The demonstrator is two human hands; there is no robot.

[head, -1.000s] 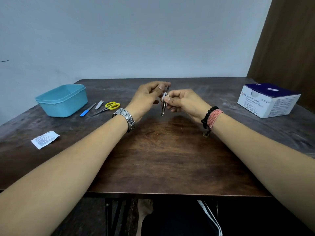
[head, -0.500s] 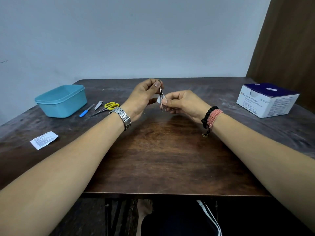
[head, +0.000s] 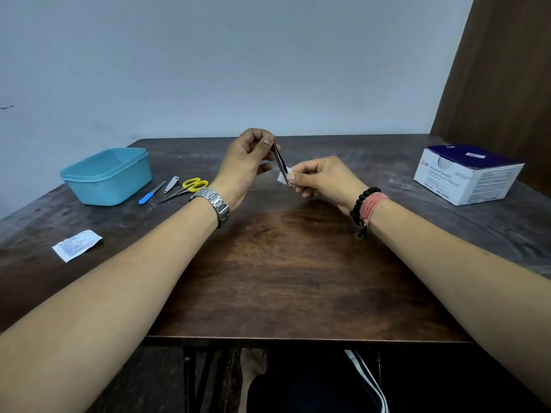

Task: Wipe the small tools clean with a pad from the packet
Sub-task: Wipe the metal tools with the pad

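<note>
Above the middle of the dark wooden table [head: 283, 278], my left hand [head: 244, 165] pinches the top of slim metal tweezers [head: 280, 162], which point down and to the right. My right hand [head: 322, 177] pinches a small white pad [head: 282, 177] around the tweezers' lower tip. On the table to the left lie yellow-handled scissors [head: 189, 187], a metal nail clipper [head: 172, 183] and a blue-handled file [head: 151, 193]. A torn white packet [head: 77, 245] lies near the left edge.
A light blue plastic tub [head: 107, 175] stands at the back left, beside the loose tools. A white and blue box of alcohol swabs [head: 468, 174] sits at the back right. The table's front edge runs just above my lap.
My right hand has slid the pad down the tweezers toward their tip. My left hand has risen a little and tilted the tweezers so the tip points right.
</note>
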